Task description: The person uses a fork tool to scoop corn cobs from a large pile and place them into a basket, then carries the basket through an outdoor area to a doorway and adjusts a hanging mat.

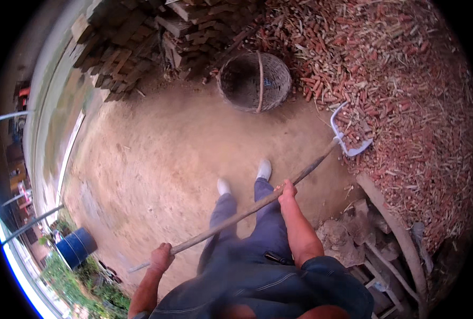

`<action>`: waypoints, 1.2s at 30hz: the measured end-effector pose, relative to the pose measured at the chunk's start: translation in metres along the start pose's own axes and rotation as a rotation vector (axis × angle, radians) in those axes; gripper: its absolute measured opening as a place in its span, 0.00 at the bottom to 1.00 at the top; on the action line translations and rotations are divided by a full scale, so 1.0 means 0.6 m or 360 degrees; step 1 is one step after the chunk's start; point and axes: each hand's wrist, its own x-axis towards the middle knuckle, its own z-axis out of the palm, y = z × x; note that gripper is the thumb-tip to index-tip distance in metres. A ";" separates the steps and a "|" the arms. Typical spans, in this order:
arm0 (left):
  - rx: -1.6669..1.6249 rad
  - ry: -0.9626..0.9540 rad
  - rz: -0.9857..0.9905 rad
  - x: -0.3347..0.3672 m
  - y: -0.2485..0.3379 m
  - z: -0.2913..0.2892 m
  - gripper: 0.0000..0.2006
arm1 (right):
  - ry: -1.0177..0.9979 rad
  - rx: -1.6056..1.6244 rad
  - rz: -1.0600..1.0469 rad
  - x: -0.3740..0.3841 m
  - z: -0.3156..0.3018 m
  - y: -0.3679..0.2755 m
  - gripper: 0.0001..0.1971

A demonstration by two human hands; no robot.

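A long-handled shovel (231,220) slants across in front of my body, from lower left to upper right. My left hand (162,257) is closed round the wooden handle near its butt end. Farther up the handle, my right hand (286,192) grips it too. The shovel's pale, curved head (355,151) lies at the edge of a large heap of reddish corn cobs (406,106). Cobs show between its raised sides; how much of the blade is under them I cannot tell.
A round wicker basket (231,98) with an arched handle stands ahead, beside the heap. Stacked wood (119,58) rises at far left. Rough stones (342,242) and a curved pole (393,223) lie to my right. A blue barrel (77,247) stands at left on the dirt ground (156,143).
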 end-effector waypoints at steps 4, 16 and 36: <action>0.0011 0.0236 -0.0176 -0.034 -0.017 0.034 0.10 | -0.0019 -0.0062 0.0001 -0.032 0.006 0.029 0.10; -0.0368 0.0387 -0.0541 -0.228 -0.142 0.234 0.10 | -0.0296 -0.0454 -0.0224 -0.147 0.003 0.210 0.13; -0.2097 -0.1143 -0.0519 -0.461 -0.205 0.433 0.09 | -0.0099 -0.2101 -0.1281 -0.224 -0.009 0.405 0.17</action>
